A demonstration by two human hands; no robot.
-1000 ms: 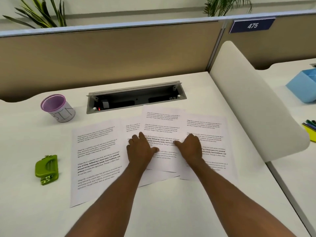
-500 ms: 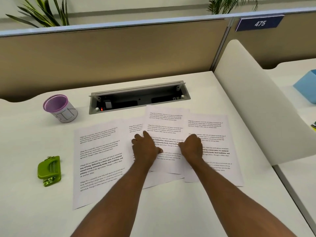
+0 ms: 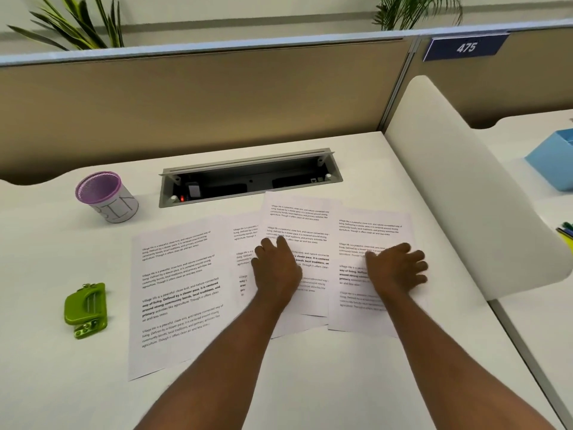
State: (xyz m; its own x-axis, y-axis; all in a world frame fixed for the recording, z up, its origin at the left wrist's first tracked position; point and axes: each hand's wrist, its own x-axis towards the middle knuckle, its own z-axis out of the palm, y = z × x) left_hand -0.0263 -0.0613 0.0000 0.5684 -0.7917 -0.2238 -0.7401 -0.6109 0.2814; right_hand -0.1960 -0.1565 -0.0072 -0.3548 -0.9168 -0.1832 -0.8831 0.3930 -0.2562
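Note:
Several printed paper sheets lie spread on the white desk [image 3: 46, 383]. The leftmost sheet [image 3: 176, 293] lies apart and tilted. A middle sheet [image 3: 297, 218] overlaps another sheet [image 3: 245, 234] beneath it. My left hand [image 3: 276, 268] rests flat on the middle sheet with fingers fairly straight. My right hand [image 3: 395, 270] lies flat on the rightmost sheet [image 3: 372, 225], fingers spread toward the right and slightly blurred.
A purple mesh cup [image 3: 105, 195] labelled BIN stands at the back left. A green hole punch [image 3: 85, 308] lies at the left. An open cable tray [image 3: 248, 178] sits behind the sheets. A white curved divider [image 3: 465, 187] bounds the right side; a blue box [image 3: 555, 159] stands beyond it.
My right hand has slid to the right, from the edge of the middle sheet onto the rightmost sheet. My left hand stays on the middle sheet.

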